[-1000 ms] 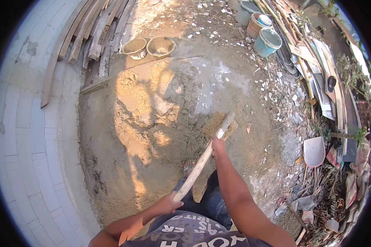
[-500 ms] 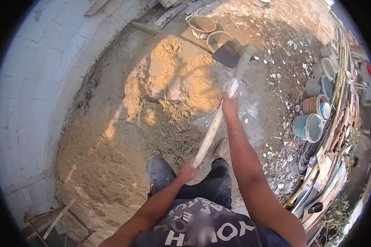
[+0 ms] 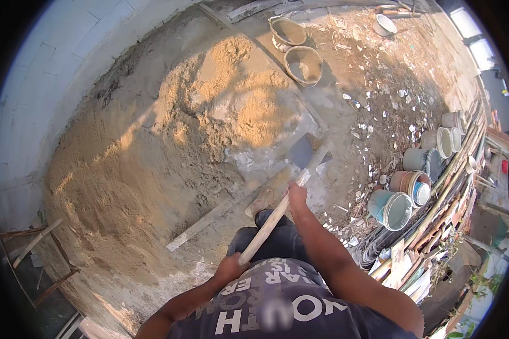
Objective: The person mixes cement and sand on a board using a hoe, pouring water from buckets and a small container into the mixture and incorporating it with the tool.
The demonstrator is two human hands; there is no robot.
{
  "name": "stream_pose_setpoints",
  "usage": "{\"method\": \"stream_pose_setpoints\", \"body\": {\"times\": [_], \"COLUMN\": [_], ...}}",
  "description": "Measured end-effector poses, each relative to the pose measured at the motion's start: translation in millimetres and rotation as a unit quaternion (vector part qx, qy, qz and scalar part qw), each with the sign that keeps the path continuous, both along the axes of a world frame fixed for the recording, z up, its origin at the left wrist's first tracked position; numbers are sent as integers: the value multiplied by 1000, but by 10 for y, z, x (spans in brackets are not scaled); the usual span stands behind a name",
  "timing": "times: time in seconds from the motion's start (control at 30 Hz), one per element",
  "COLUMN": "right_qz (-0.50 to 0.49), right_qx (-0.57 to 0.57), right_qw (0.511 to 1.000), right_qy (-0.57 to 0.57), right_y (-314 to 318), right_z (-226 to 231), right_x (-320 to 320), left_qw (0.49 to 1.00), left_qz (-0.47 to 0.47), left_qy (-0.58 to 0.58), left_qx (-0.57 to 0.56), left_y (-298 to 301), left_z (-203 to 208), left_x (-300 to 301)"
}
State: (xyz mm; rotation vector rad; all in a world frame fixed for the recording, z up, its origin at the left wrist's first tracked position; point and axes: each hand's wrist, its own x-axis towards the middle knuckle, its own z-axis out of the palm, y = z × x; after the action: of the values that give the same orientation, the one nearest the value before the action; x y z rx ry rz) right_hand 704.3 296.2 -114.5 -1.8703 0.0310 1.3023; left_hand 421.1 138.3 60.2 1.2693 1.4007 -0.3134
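Pale wooden-shafted hoe [image 3: 270, 226], flat dark-grey metal blade [image 3: 301, 151] at one o'clock from you. Your left hand [image 3: 230, 268], right hand [image 3: 297, 196]: fingers clamped round its shaft [image 3: 278, 213]. Tan sandy mound [image 3: 257, 110]: blade's ten o'clock. Step, seemingly: hoeing; next move calls for two-handed control.

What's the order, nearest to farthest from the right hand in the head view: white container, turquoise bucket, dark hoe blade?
From the right hand:
1. Dark hoe blade: just ahead, at the handle's far end.
2. Turquoise bucket: off to the right, at the row's near end.
3. White container: far ahead, toward the upper right.
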Motion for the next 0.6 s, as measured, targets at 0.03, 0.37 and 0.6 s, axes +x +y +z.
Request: {"method": "stream_pose_setpoints", "body": {"times": [0.03, 0.37, 0.6], "right_qz": [24, 400, 758], "right_qx": [5, 141, 1], "right_qw": [1000, 902, 600], "right_qy": [-4, -78, -256], "right_y": [53, 1407, 1770], "right_z": [-56, -166, -1855], "right_x": [-49, -426, 38], "left_qw": [999, 877, 561], "left_qz": [23, 477, 763], "left_qy": [26, -61, -267], "left_qx": [-25, 21, -179], "left_y": [-52, -111, 797], "left_z": [9, -2092, -3005], "left_x": [149, 2217, 4498]}}
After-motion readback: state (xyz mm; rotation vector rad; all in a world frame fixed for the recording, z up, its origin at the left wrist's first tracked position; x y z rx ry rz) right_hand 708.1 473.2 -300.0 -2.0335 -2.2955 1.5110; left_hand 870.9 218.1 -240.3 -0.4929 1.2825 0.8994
